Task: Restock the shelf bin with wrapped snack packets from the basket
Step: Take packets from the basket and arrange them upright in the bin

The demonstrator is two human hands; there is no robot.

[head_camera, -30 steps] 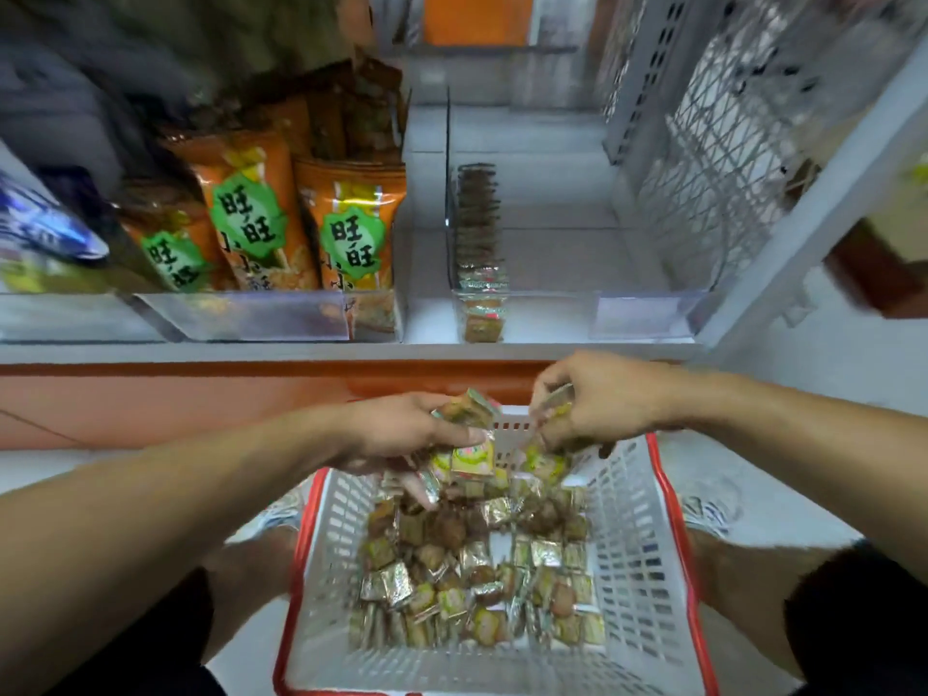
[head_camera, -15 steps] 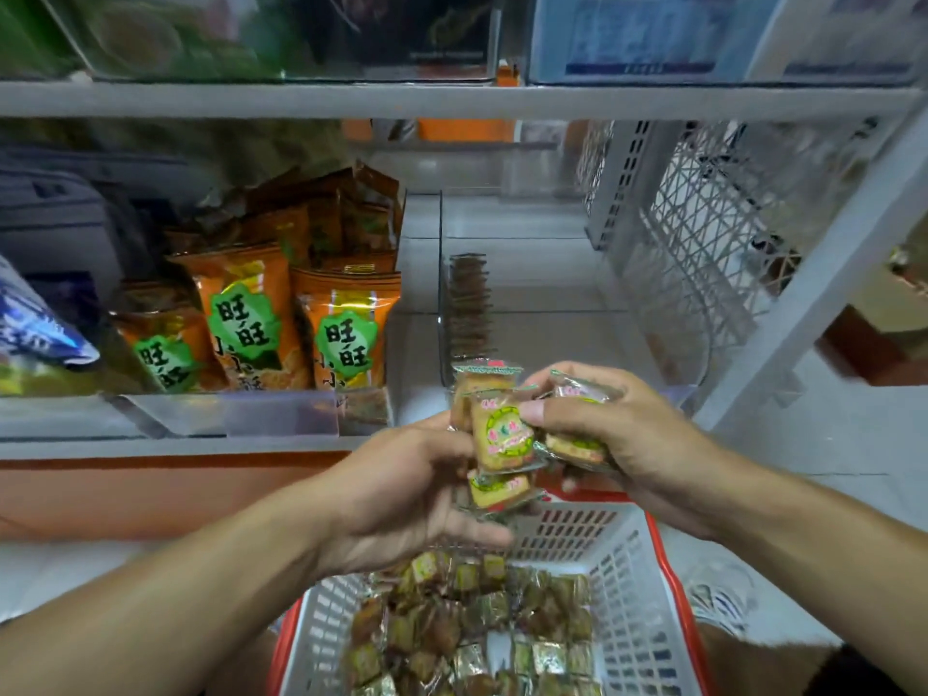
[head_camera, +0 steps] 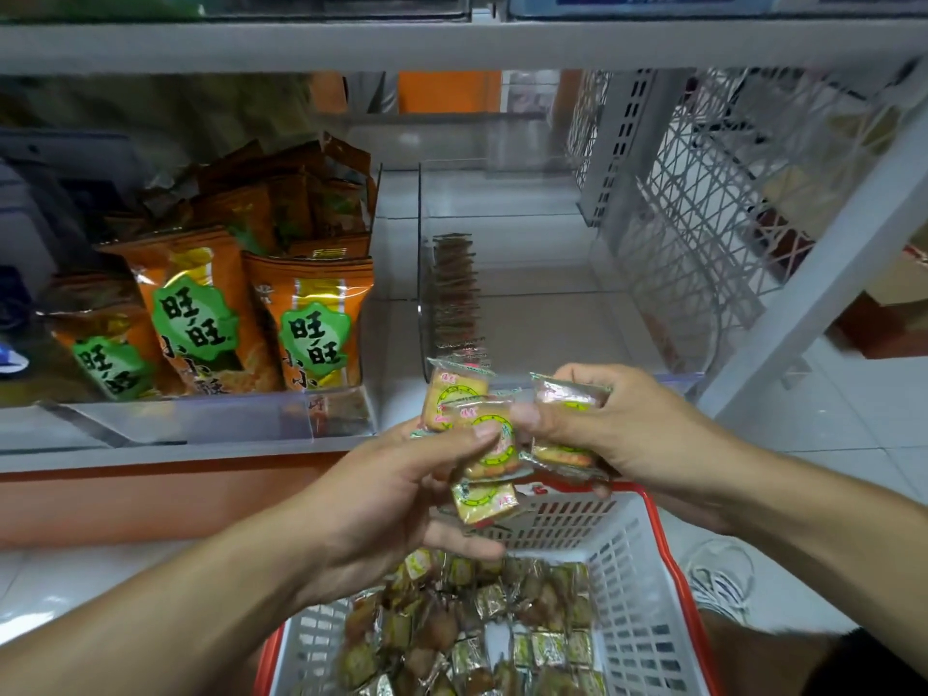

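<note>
— So, what are you holding above the basket [head_camera: 648,585] right now?

— You are gripping a small fan of packets [head_camera: 482,444] in your left hand [head_camera: 381,509], thumb curled over the front one. Your right hand [head_camera: 617,434] is pinching more of them, just right of that fan and above the basket's far rim. Both hands are closed around packets, neither one wide.

— How many are you carrying?

— You are showing three in the left hand. In the right I can make out two, though further ones may be hiding behind your fingers.

— And how are they likely behaving?

— Judging by the look, they are light, each a stiff biscuit inside glossy, crinkly film. That film is probably slippery, so a loose stack could be sliding apart as you lift. Pinch across the flat faces, not the sealed edges, and avoid squeezing, since the biscuits may crack.

— Where are they going?

— Beyond the basket, the clear bin [head_camera: 542,303] is waiting with one row of packets [head_camera: 454,293] standing along its left wall. The basket is holding dozens more, too many to count. Left of the bin, at least three orange bags [head_camera: 211,313] are standing up front.
</note>
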